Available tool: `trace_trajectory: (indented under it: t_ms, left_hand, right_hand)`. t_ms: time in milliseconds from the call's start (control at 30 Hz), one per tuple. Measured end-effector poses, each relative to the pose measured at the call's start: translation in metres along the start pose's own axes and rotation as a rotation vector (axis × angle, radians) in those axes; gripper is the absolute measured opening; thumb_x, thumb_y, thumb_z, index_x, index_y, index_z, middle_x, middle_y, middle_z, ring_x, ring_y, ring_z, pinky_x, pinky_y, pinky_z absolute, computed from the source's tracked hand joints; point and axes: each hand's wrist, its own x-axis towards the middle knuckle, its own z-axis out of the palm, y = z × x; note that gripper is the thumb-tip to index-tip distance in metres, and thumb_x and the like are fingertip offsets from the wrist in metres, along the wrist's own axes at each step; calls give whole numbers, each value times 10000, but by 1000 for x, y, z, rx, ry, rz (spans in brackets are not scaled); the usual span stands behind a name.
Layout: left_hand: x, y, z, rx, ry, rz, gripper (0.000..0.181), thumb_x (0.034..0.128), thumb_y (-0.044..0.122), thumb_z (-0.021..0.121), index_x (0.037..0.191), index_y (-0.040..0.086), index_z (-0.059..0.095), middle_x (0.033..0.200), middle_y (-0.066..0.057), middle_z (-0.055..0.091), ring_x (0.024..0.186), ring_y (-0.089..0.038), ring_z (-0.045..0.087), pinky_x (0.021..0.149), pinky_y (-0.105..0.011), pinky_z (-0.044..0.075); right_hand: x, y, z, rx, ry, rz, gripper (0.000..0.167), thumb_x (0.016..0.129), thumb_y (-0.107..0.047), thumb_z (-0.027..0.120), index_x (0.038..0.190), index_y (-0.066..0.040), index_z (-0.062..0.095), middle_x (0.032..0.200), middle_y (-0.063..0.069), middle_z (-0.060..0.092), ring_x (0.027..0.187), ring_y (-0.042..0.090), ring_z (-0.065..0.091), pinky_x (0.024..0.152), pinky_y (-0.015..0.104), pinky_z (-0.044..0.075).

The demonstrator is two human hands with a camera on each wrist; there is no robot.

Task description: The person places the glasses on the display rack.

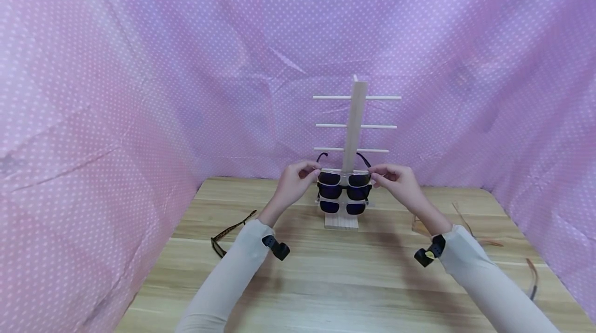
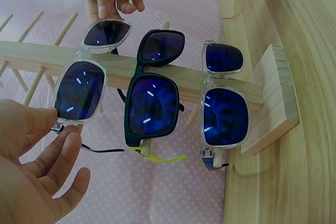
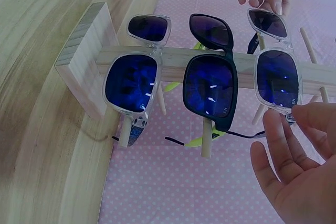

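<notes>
A wooden display stand (image 1: 355,121) holds three pairs of sunglasses on its lower part. My left hand (image 1: 296,180) pinches one outer corner of the top pair, clear-framed sunglasses (image 1: 331,178) with dark lenses. At the opposite corner, my right hand (image 1: 396,180) pinches the same pair between thumb and fingers. Its dark temples point back past the post. Directly below are black-framed sunglasses (image 2: 153,106) with yellow-green on the temples. Lowest hangs another clear-framed pair (image 3: 132,82) with blue lenses, near the stand's base (image 1: 341,221).
Three bare rods, among them the top rod (image 1: 383,97), cross the post above the sunglasses. Tortoiseshell glasses (image 1: 229,230) lie on the wooden table (image 1: 326,281) at left. Orange-tinted glasses (image 1: 421,226) and another temple (image 1: 533,273) lie at right. Pink dotted cloth (image 1: 261,64) surrounds the table.
</notes>
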Motion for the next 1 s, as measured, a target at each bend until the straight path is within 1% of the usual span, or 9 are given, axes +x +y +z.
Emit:
trace_trajectory:
  t_ms: [133,233,333,433,567,767,833,900,1000]
  left_hand:
    - [0,2,3,3,5,-26,159,979,105,679,1107,46,752,870,-111,740,714,-207,660,627,-184,472]
    - [-1,5,5,2,11,-41,158,978,100,678,1107,46,752,864,-113,738,696,-160,657,616,-184,472]
    - [-1,6,7,8,17,-47,158,979,101,676,1106,48,753,857,-113,737,678,-87,630,614,-183,470]
    - [-2,9,8,10,23,-52,159,979,102,677,1108,48,752,846,-114,732,672,-53,610,614,-182,467]
    - [-3,11,11,18,29,-51,165,981,108,675,1112,41,751,837,-117,729,673,-58,601,616,-184,463]
    - [-5,15,16,58,50,-29,165,972,126,687,1099,50,758,828,-105,724,684,-80,575,651,-199,472]
    - [-6,16,18,64,56,-28,161,970,128,690,1094,52,759,837,-102,727,697,-85,577,666,-203,478]
    - [-7,17,19,71,59,-25,156,968,124,694,1089,53,761,849,-103,733,710,-89,581,679,-205,482]
    - [-8,18,20,64,61,-33,149,966,112,695,1083,50,762,857,-109,737,717,-90,588,687,-200,488]
  right_hand:
    - [0,2,0,-13,5,5,205,970,36,633,1142,131,688,1021,347,711,724,83,707,687,136,556]
    - [0,2,-1,-17,0,11,207,973,51,618,1144,151,676,1025,364,702,728,93,710,681,131,554]
    - [0,2,-3,-4,-4,11,213,976,31,628,1153,137,681,1039,351,708,730,83,709,680,138,559]
    - [-1,4,-4,19,-6,4,221,975,4,645,1159,118,690,1045,331,717,727,68,705,677,144,563]
    - [-3,2,-6,35,-5,-3,221,975,16,638,1156,135,683,1042,350,707,717,59,701,672,140,559]
    - [-11,-25,-10,0,9,-24,201,964,66,615,1120,180,670,983,409,674,675,-23,653,654,127,541]
    - [-13,-30,-11,-6,9,-29,201,964,69,612,1118,185,668,973,411,672,675,-25,652,655,124,543]
    - [-13,-27,-12,-4,10,-35,201,963,74,610,1119,187,667,963,407,674,677,0,663,657,127,551]
    - [-9,-13,-13,5,14,-46,205,964,60,623,1129,170,675,955,388,683,675,39,677,652,131,556]
